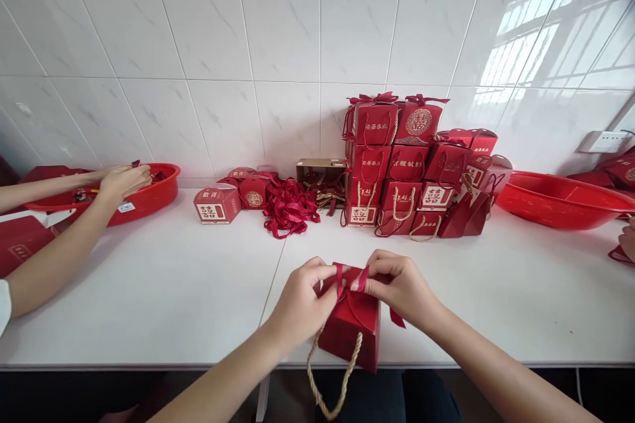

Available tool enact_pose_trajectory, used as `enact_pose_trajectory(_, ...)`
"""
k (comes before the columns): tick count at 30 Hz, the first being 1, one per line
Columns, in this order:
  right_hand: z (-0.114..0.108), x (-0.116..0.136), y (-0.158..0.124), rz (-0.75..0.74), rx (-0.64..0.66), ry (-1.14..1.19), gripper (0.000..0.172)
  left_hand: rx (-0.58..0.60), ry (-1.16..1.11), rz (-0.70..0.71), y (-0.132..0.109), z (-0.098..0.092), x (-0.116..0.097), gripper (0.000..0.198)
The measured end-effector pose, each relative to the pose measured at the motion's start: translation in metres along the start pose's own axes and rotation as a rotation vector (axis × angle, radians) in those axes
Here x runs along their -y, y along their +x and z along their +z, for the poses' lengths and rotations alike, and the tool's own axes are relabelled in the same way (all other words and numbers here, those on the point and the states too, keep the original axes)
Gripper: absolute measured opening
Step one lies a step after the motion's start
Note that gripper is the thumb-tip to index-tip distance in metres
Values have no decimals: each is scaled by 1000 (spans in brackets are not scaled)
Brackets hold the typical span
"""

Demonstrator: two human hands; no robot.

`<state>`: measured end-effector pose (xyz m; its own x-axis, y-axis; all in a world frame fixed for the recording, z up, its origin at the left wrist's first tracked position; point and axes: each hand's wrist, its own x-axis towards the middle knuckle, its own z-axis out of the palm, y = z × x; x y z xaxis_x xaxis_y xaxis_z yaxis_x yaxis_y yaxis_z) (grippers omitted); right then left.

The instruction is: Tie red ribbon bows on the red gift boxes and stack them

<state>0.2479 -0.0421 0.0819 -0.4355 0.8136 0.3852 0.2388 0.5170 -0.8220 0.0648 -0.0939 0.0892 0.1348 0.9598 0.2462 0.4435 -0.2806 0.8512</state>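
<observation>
A red gift box (350,334) stands at the table's front edge, its twisted tan rope handle (331,403) hanging over the edge. On its top lies a dark red ribbon (364,277), looped at the middle. My left hand (307,297) pinches a loop of this ribbon between thumb and fingers at the box's left side. From the right, my right hand (399,284) is closed on another part of the ribbon, with a loose ribbon end hanging below it. The exact crossing of the ribbon is partly covered by my fingers.
Stacked red gift boxes (370,162) stand by the wall, beside an open carton (320,164) and a pile of red ribbons (289,208). A few boxes (217,203) sit left of these. Red baskets (171,192) (555,201) flank the table; another person's hands (124,182) reach into the left one.
</observation>
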Motion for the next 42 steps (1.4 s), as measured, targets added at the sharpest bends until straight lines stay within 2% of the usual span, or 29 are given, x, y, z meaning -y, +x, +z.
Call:
enact_pose_trajectory(3, 5, 0, 0, 11, 76, 9, 32, -156, 368, 250, -8, 14, 7, 24)
enact_pose_trajectory(6, 8, 0, 2, 9, 146, -8, 21, -140, 523, 328, -11, 15, 15, 25)
enact_pose_trajectory(11, 10, 2, 8, -4, 183, 17, 9, -9, 515, 425, -10, 3, 25, 27)
enact_pose_trajectory(16, 12, 0, 13, -82, 181, -48, 16, 93, 463, 457, -2, -9, 27, 36)
enact_pose_trajectory(21, 9, 2, 20, -203, 308, -152, 20, 100, 375, 483, 11, -15, 22, 23)
enact_pose_trajectory(25, 6, 3, 27, -222, 338, -171, 17, 24, 296, 420, 16, -13, 19, 19)
enact_pose_trajectory(29, 0, -4, 26, -272, 249, -204, 17, -129, 196, 258, 13, -15, 23, 14)
enact_pose_trajectory(33, -9, -15, 21, -265, 161, -258, 20, -237, 259, 82, 8, -27, 29, 16)
enact_pose_trajectory(37, -11, -23, 20, -229, 145, -268, 18, -185, 264, 26, 8, -37, 29, 17)
enact_pose_trajectory(42, -11, -24, 23, -206, 123, -286, 14, 31, 143, 23, 15, -41, 27, 18)
